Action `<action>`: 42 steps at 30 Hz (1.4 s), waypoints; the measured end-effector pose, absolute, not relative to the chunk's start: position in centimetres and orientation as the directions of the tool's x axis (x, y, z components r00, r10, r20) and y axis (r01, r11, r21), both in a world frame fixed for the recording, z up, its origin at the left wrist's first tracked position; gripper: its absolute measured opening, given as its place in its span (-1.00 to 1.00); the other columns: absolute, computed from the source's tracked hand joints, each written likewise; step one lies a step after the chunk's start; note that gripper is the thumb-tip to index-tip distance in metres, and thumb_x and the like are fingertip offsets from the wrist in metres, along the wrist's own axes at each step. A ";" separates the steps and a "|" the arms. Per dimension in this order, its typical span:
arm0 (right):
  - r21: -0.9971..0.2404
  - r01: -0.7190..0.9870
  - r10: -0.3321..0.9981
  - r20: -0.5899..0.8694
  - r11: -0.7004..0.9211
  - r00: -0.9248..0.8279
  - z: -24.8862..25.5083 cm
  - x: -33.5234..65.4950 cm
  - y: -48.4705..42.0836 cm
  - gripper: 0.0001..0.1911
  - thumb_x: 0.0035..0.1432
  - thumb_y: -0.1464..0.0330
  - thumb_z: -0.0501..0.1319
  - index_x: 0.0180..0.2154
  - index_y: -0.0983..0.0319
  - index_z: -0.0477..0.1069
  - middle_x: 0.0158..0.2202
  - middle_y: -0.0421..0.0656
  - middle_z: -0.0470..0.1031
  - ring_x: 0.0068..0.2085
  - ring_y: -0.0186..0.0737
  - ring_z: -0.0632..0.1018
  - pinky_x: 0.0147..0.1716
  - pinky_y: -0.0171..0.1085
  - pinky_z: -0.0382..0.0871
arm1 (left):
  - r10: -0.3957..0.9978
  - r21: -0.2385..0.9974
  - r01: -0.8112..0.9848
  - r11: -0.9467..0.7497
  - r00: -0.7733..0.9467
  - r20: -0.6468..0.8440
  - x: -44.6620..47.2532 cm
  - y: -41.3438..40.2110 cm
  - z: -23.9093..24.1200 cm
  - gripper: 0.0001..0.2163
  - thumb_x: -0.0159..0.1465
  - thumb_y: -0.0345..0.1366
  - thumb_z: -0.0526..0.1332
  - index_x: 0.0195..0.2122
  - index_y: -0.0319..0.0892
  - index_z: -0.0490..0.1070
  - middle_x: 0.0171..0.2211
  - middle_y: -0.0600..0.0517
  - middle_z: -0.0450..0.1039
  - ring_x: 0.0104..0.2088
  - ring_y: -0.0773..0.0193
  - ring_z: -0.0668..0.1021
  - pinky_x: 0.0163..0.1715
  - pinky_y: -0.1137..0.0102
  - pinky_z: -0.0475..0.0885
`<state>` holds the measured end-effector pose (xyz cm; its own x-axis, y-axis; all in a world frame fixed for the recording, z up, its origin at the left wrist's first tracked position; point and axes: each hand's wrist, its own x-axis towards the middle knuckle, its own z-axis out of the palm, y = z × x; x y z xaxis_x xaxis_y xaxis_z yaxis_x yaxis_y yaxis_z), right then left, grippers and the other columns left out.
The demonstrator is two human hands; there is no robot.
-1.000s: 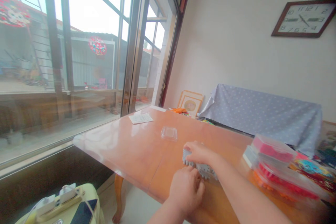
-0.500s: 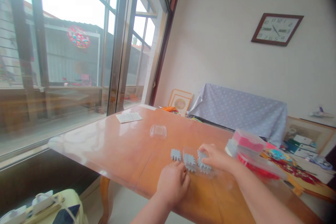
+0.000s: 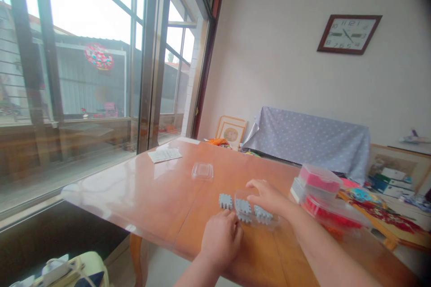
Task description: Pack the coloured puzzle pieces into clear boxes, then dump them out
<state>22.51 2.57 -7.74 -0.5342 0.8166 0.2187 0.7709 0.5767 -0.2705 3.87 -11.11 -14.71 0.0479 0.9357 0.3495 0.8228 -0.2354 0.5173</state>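
Several small grey blocks with notched edges stand in a row on the table: a left one [image 3: 225, 201], a middle one [image 3: 243, 210] and a right one [image 3: 263, 212]. Clear plastic, apparently a shallow box [image 3: 251, 221], surrounds the middle and right blocks. My left hand [image 3: 222, 236] rests just in front of the left and middle blocks, fingers curled and fingertips partly hidden; what they hold, if anything, is out of sight. Over the middle and right blocks hovers my right hand [image 3: 267, 196], thumb and fingers apart, with nothing between them.
On the wooden table [image 3: 134, 188] lie a clear plastic lid [image 3: 202, 171] and a printed paper [image 3: 164, 155]. Stacked plastic boxes, a pink one [image 3: 319, 179] above a red one [image 3: 332, 213], stand beside my right forearm. Behind are a cloth-covered piece [image 3: 306, 143] and a window.
My right hand has come off the right block, moving up and left with its fingers opening. That block stays standing. My left hand keeps nearly the same place; the view shifts slightly.
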 end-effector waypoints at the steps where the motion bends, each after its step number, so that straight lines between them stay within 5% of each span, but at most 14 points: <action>1: -0.278 0.754 0.803 0.221 0.595 -0.553 -7.6 21.3 2.5 -0.55 0.08 0.28 0.26 0.04 0.17 0.47 0.05 -0.07 0.54 0.09 -0.06 0.49 0.09 -0.18 0.28 | 0.933 0.517 0.823 -0.236 0.044 0.357 3.9 -11.1 -14.8 -0.86 0.30 -0.34 0.09 -0.37 -0.11 0.40 -0.31 0.04 0.48 -0.29 0.28 0.50 -0.31 0.44 0.28; 12: -0.063 0.757 0.747 -0.131 0.650 -0.652 -8.7 12.0 3.9 -0.52 -0.20 0.26 0.40 -0.12 0.07 0.52 -0.05 -0.14 0.62 -0.04 0.05 0.58 -0.04 -0.08 0.33 | 0.926 0.516 0.820 -0.249 0.045 0.375 3.7 -10.8 -15.2 -0.91 0.25 -0.36 0.11 -0.38 -0.11 0.36 -0.28 0.04 0.50 -0.31 0.27 0.50 -0.33 0.42 0.27; 29: -0.367 0.702 0.784 0.154 0.611 -0.602 -6.2 19.1 2.8 -0.55 0.03 0.30 0.30 0.01 0.20 0.48 0.02 -0.06 0.57 0.01 -0.08 0.57 0.01 -0.21 0.40 | 0.928 0.531 0.811 -0.245 0.038 0.371 3.8 -10.9 -15.2 -0.86 0.29 -0.32 0.09 -0.39 -0.11 0.37 -0.33 0.03 0.47 -0.32 0.27 0.49 -0.34 0.43 0.25; 38: -0.220 0.739 0.763 0.044 0.637 -0.645 -8.0 15.3 5.3 -0.51 0.01 0.39 0.24 0.04 0.18 0.50 0.08 -0.07 0.56 0.08 -0.09 0.53 0.04 -0.23 0.36 | 0.922 0.541 0.806 -0.242 0.017 0.387 4.0 -10.9 -15.5 -0.89 0.25 -0.35 0.10 -0.42 -0.11 0.35 -0.35 0.04 0.47 -0.34 0.28 0.48 -0.35 0.43 0.25; 42: -0.142 0.759 0.766 -0.008 0.635 -0.643 -8.5 12.4 6.4 -0.70 -0.01 0.36 0.26 -0.17 0.19 0.59 -0.13 -0.12 0.65 -0.12 -0.16 0.60 -0.15 -0.31 0.39 | 0.925 0.540 0.810 -0.227 0.005 0.380 4.0 -10.7 -15.8 -0.90 0.24 -0.36 0.10 -0.41 -0.11 0.36 -0.34 0.04 0.48 -0.34 0.28 0.49 -0.35 0.43 0.26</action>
<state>12.42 6.44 -8.46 -0.6427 0.7661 -0.0076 0.7591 0.6353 -0.1421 3.98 -10.68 -15.78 0.0053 0.9250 0.3800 0.8104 -0.2266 0.5403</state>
